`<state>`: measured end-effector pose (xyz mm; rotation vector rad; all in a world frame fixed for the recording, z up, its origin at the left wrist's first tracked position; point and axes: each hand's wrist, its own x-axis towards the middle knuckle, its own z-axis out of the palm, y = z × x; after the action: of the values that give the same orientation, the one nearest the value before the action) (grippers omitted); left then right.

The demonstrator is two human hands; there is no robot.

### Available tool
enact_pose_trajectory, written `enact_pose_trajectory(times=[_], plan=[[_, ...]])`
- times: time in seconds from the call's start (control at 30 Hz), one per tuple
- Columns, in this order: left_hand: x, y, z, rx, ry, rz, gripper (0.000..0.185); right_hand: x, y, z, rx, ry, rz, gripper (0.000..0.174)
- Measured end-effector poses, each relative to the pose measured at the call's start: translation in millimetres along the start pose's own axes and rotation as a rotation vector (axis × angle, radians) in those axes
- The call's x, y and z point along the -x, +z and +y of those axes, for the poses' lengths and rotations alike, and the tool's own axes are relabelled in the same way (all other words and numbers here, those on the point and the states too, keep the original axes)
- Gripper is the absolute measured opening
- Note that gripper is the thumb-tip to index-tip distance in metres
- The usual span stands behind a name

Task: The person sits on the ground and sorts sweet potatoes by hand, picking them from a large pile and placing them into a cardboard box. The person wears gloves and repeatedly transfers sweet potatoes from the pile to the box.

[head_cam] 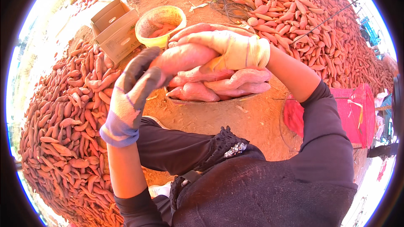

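Observation:
A large sweet potato (186, 57) is held between both hands above a full carton. My left hand (134, 80), in a dark-coated knit glove with a blue cuff, grips its left end. Over its right end curls my right hand (228, 49), wearing a pale yellowish glove. Below them, several sweet potatoes (236, 80) lie heaped in the cardboard box (208, 101), whose near rim shows. The hands and the held sweet potato hide part of the box's contents.
A yellow bucket (181, 17) with a few sweet potatoes stands beyond, beside an open cardboard carton (116, 36). Large sweet potato heaps lie left (69, 126) and right (303, 15). A cable coil (232, 9) rests on the ground. Pink mesh material (344, 113) is at right.

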<state>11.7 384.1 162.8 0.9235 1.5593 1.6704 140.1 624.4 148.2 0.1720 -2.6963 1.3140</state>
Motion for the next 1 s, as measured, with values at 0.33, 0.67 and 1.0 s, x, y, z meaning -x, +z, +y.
enact_pose_trajectory(times=[0.33, 0.67, 1.0], plan=[[99, -107, -20, 0.0, 0.055, 0.441, 0.048, -46, -15, 109, 0.328, 0.482, 0.289, 0.069], [185, -148, -53, 0.009, -0.062, 0.694, 0.053, -88, 14, 104, 1.015, 0.567, -0.191, 0.054], [300, -174, -89, 0.171, -0.397, 0.725, 0.05, -98, 25, 146, 1.103, 0.513, -0.249, 0.057]])
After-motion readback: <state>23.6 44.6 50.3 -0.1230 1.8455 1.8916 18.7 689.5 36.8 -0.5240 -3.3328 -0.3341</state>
